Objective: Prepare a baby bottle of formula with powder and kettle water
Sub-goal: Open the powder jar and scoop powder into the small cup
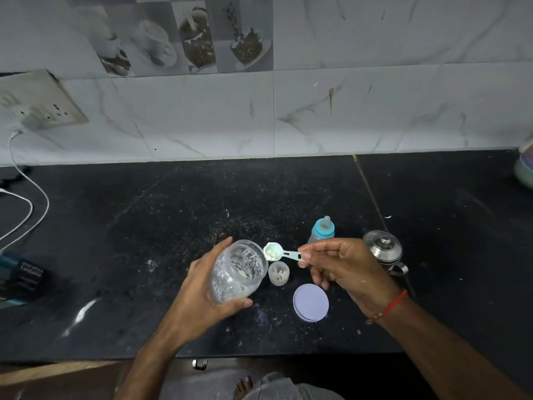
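Clear plastic jar (238, 271), gripped in the left hand (202, 287), fingers and thumb wrapped round its body, tilted with the open mouth toward the right, presumably so the last powder clinging inside can be reached. Little powder left in there, by the look of it.

Right hand (343, 267) pinching the handle of a pale green scoop (281, 253) between thumb and fingertips, other fingers curled under. Scoop bowl held level just at the jar's rim, loaded with white powder; kept flat most likely to avoid spilling.

Baby bottle (323, 230) standing upright on the black counter (144, 226), just beyond the right hand, blue collar and teat apparently fitted on top. Judged not yet ready to receive powder while capped like that; cannot tell whether anything is inside.

Small translucent cap (278, 272) standing on the counter directly below the scoop, near side of the bottle, perhaps the bottle's cover set aside. Lilac lid (311, 302) lying flat nearer still, probably the jar's, parked within easy reach for closing up.

Steel kettle (383, 251) at the right, lid on, partly behind the right wrist, waiting for the water step.

White specks of spilled powder scattered over the counter around the jar. White cable (28, 203) trailing at far left from a wall socket (43, 102).
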### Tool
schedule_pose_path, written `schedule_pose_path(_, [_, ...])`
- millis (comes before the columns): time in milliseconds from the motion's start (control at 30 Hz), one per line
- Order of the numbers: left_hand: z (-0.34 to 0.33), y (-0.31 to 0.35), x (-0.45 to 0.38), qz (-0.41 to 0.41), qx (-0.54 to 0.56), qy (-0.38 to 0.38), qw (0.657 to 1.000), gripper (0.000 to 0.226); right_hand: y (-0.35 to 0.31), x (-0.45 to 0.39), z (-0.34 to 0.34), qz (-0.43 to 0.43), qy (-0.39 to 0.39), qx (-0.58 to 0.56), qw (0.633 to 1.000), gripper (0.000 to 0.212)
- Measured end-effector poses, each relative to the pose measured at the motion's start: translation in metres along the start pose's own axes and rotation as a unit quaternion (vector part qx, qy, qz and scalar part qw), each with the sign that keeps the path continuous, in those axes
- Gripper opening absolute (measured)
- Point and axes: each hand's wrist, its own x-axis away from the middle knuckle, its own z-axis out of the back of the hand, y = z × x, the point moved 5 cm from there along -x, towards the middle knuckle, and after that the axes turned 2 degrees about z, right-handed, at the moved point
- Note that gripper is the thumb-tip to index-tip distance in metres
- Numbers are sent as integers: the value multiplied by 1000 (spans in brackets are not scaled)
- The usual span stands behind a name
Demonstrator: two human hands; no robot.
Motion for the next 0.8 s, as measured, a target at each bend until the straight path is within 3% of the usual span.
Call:
schedule_pose_path(167, [4,-18,6,30,2,41,999,115,26,-6,10,15,73,-2,997,10])
schedule_pose_path(267, [7,-24,9,39,-3,57,998,115,40,-8,9,83,121,75,986,13])
schedule_pose_path(333, [8,-27,10,41,-4,59,997,116,43,-6,3,192,144,190,952,16])
schedule_pose_path(433, [9,-30,10,41,-3,57,998,116,55,-2,-15,353,127,384,844,17])
schedule_pose_path(500, [9,-32,11,38,-3,55,998,116,76,-6,-26,387,77,495,774,23])
schedule_pose_path(667, [14,-34,13,25,0,56,998,114,104,-15,-31,376,46,538,753,31])
schedule_pose_path(733, [16,-34,14,22,0,57,998,114,92,-9,-34,400,69,551,729,27])
schedule_pose_path(800, [17,-34,14,18,2,56,998,114,81,-3,-33,426,103,526,729,18])
